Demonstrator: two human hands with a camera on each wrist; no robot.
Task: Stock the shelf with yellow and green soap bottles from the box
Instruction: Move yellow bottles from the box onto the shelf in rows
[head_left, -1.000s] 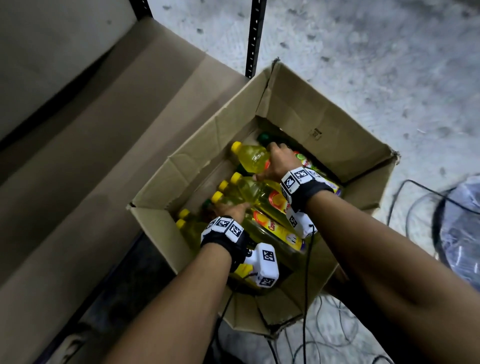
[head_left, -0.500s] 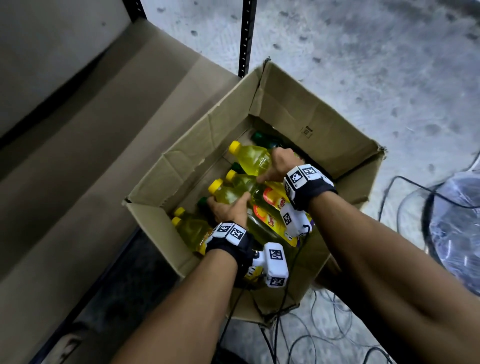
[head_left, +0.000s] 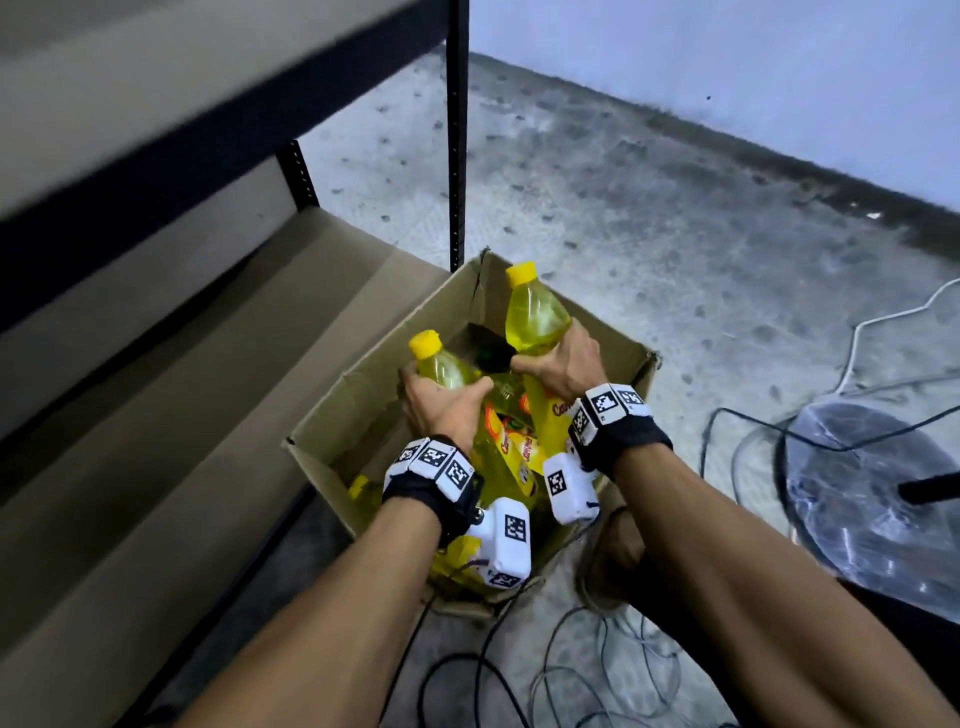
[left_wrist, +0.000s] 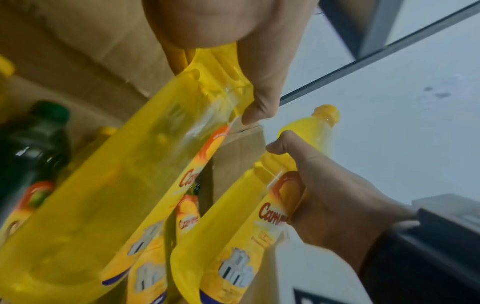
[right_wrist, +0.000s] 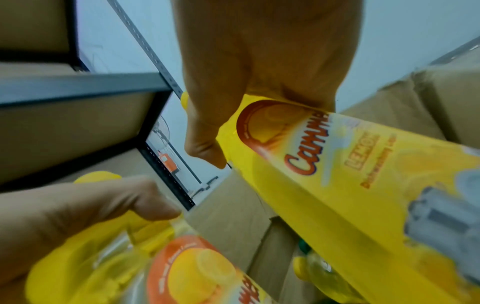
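Head view: your left hand and right hand each clamp a yellow plastic soap bottle above the open cardboard box; shoulder-high grips risk the heavy bases swinging and slipping.

Cool, dim, even light fills all three views, with no hard shadows. In the head view the shelf at the left smears with motion blur, and the floor looks grainy. Straight lines bow toward the picture edges. Both wrist views are soft: the yellow bottle close to the left wrist lens is out of focus, with pale glare on its neck, and the box interior lies in shadow.
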